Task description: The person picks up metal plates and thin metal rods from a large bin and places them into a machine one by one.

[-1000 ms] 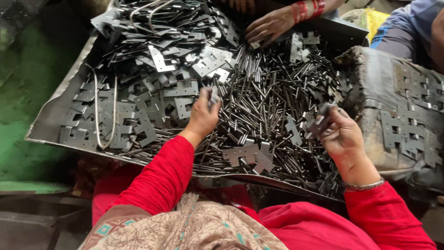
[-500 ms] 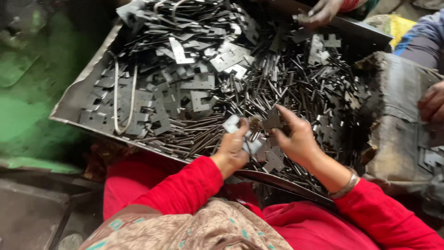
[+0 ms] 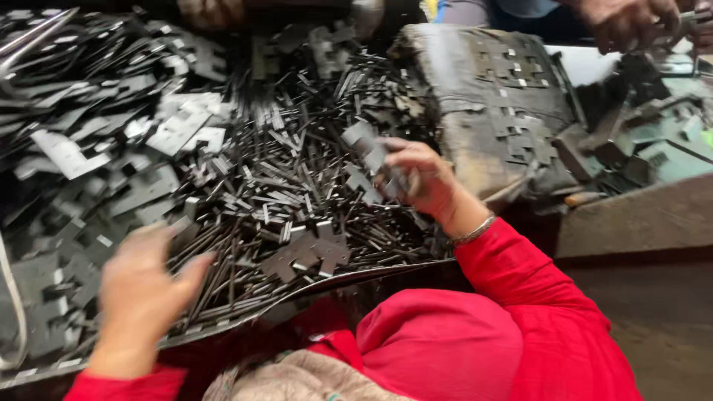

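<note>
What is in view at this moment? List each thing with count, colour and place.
thin metal pins: too many to count, dark grey, heaped mid-tray
flat notched metal plates: many, grey, left of tray
dented sheet-metal tray: one, grey, under the heap
worn padded block: one, grey-brown, right of tray, plates on top
other people's hands: at least two, top edge
left hand: blurred, over tray's near edge, grip unclear
right hand: red sleeve, bangle, holding grey plates

The right hand [image 3: 420, 178] grips 1 flat metal hinge plate [image 3: 369, 147] above the pile of metal pins [image 3: 297, 186]. The left hand [image 3: 141, 289], blurred, seems open over the tray's rim [image 3: 356, 273].
</note>
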